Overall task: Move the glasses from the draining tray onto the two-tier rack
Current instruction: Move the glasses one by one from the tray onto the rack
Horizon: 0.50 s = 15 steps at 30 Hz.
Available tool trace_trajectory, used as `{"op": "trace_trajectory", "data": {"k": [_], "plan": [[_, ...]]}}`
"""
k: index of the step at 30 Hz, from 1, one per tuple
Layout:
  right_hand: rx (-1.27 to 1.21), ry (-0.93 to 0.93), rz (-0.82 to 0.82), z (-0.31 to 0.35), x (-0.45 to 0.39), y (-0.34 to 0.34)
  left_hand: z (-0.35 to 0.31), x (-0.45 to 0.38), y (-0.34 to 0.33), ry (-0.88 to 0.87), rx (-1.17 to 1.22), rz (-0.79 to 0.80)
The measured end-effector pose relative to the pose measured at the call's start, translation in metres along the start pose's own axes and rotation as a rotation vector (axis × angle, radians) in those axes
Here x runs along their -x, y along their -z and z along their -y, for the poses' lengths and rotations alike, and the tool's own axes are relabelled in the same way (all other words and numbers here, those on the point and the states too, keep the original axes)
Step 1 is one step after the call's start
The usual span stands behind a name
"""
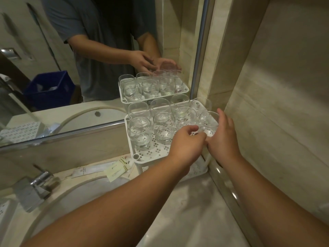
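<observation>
A white two-tier rack (151,153) stands in the corner of the counter against the mirror. Its perforated top tier holds several clear glasses (139,125), upright in rows. My right hand (222,138) wraps around a glass (209,120) at the tier's right front corner. My left hand (187,145) reaches in beside it, fingers curled at the base of a glass (185,124) whose shape is partly hidden. The lower tier (199,171) shows only a white edge under my arms. No draining tray is in view, apart from a perforated white sheet reflected in the mirror.
A round sink (74,193) with a chrome tap (35,188) lies left of the rack. Paper sachets (115,169) lie behind the sink. The mirror (71,68) reflects me, the rack and a blue crate. A marble wall (276,104) closes the right side.
</observation>
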State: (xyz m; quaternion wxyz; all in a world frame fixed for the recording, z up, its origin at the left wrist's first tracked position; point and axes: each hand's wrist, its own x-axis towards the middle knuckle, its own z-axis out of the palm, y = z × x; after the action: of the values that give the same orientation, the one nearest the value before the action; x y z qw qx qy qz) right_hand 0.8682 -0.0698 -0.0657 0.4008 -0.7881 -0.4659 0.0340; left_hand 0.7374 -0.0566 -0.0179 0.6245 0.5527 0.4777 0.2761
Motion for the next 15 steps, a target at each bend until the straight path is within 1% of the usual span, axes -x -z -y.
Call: {"op": "trace_trajectory", "data": {"k": [6, 12, 15], "plan": [[0.058, 0.099, -0.085, 0.025, 0.022, 0.009, 0.006, 0.015, 0.025, -0.035, 0.034, -0.038], [0.017, 0.208, -0.14, 0.058, 0.044, 0.009, 0.005, 0.035, 0.062, -0.111, 0.037, -0.056], [-0.012, 0.247, -0.136, 0.078, 0.056, 0.007, 0.006, 0.042, 0.083, -0.148, 0.03, -0.075]]}}
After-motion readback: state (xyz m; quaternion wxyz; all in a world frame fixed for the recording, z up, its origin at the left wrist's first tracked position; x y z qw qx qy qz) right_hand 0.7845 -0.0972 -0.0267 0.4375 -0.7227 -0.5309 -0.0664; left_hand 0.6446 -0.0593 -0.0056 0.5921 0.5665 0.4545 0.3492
